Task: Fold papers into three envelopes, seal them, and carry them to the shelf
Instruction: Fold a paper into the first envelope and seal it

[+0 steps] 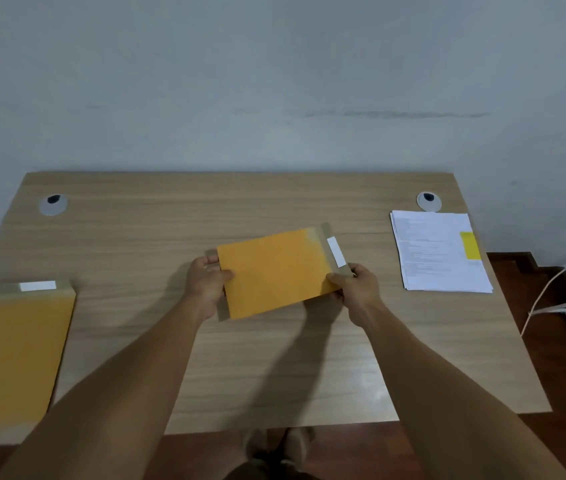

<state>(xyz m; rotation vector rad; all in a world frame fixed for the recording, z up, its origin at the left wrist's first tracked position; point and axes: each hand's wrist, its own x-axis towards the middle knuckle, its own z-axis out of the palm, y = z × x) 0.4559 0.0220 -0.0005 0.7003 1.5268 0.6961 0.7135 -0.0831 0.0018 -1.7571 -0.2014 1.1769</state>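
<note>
Above the middle of the pale wood-grain desk (274, 358) we held a flat orange-yellow paper envelope (274, 271), tilted so that its flap end rose toward the far right. Our left hand (205, 285) pinched its left short edge, thumb on the top face and fingers curled beneath. Our right hand (357, 289) pinched the lower right corner, close to the brown flap with its white adhesive strip (336, 251). Both grips were clamped on the envelope, which cast a shadow on the wood below.

A broad stretch of bare desk lay between the envelope and the far edge against the grey wall (274, 81), and more lay toward us. A second orange-yellow envelope (15, 355) lay flat at the left edge, well apart, its near end cut off by the frame. A stack of white printed papers (437, 252) with a yellow sticky tab (470, 245) sat near the far right corner, just short of the desk's right edge. Two round grey cable grommets (53, 204) marked the far corners.

The print on the papers was too small to read. We could not tell whether the held envelope contained anything. A pale cord (544, 296) ran across the dark reddish floor to the right.
</note>
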